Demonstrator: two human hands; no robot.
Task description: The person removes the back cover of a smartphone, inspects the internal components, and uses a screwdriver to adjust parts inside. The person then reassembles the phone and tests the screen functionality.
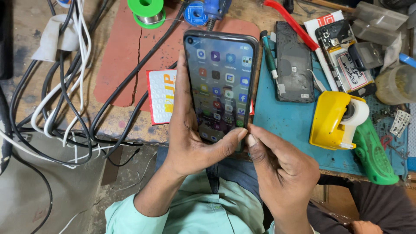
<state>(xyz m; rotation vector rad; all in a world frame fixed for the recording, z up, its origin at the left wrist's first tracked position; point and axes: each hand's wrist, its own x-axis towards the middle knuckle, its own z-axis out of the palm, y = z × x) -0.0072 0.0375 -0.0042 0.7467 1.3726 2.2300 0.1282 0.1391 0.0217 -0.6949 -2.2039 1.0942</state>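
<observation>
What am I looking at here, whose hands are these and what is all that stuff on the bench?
This is one picture from a camera worn on a person's head, looking down at their own hands. The left hand grips a smartphone with its screen lit, showing rows of app icons. The right hand pinches the phone's lower right corner. Below is a cluttered workbench: a tangle of black and white cables, a green solder spool, a dark phone back cover on a blue mat, and a yellow tape dispenser.
</observation>
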